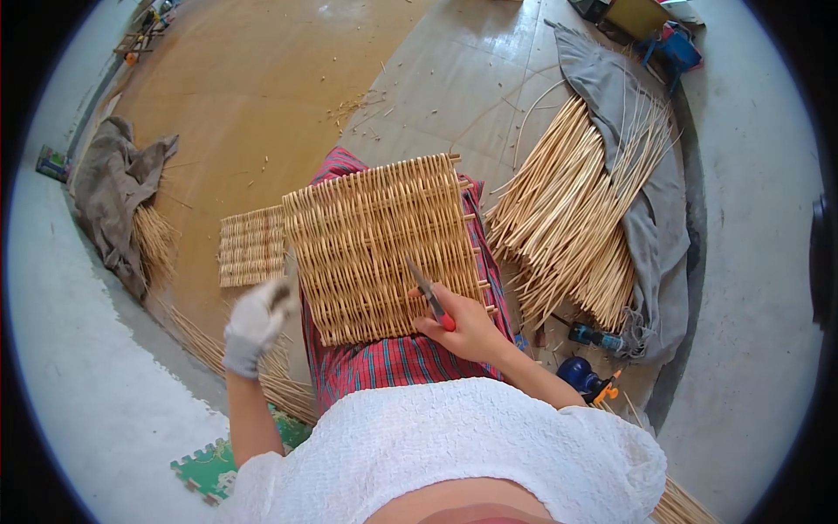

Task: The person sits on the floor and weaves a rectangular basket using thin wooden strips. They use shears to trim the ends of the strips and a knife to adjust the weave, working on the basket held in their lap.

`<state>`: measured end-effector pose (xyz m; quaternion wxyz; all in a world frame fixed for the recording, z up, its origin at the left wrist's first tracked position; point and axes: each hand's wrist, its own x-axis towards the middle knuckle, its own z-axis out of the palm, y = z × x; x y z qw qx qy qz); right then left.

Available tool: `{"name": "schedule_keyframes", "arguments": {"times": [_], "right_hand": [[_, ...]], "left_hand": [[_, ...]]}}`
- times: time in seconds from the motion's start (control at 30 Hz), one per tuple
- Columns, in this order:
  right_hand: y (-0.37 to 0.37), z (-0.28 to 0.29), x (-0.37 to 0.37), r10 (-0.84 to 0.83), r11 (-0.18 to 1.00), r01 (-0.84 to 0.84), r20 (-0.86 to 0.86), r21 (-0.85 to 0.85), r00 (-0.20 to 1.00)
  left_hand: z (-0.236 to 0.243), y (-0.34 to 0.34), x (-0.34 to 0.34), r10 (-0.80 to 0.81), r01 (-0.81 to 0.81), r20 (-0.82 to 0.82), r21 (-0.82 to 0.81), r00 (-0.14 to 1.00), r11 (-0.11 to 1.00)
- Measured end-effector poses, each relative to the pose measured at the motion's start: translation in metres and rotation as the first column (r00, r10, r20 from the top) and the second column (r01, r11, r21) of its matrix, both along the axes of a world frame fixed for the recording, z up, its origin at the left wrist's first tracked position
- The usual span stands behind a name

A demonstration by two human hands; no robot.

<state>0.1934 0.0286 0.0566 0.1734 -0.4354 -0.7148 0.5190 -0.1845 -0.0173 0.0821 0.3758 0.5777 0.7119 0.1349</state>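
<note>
A woven wicker panel lies across my lap on a red striped cloth, with short rod ends sticking out along its right edge. My right hand is closed around a knife with a red and grey handle. Its pointed blade slants up and left over the panel's lower right part. To the left of the panel, my left hand wears a whitish glove and is raised. Motion smears its fingers, so I cannot make out whether it holds anything. Beyond it is a smaller woven panel.
A large bundle of wicker rods on grey cloth lies at the right. Near it are a blue power drill and a dark blue tool. More rods lie left under brown cloth. Offcuts dot the floor.
</note>
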Motion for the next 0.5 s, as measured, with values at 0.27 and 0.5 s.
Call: {"name": "schedule_keyframes", "arguments": {"times": [0.27, 0.5], "right_hand": [[0.012, 0.014, 0.021, -0.051, 0.981, 0.085, -0.191, 0.172, 0.980], [0.062, -0.038, 0.091, -0.550, 0.833, 0.494, -0.278, -0.249, 0.788]], "left_hand": [[-0.031, 0.165, 0.119, 0.065, 0.217, -0.345, 0.713, 0.936, 0.667], [-0.029, 0.167, 0.156, 0.019, 0.203, -0.291, 0.711, 0.956, 0.674]]}}
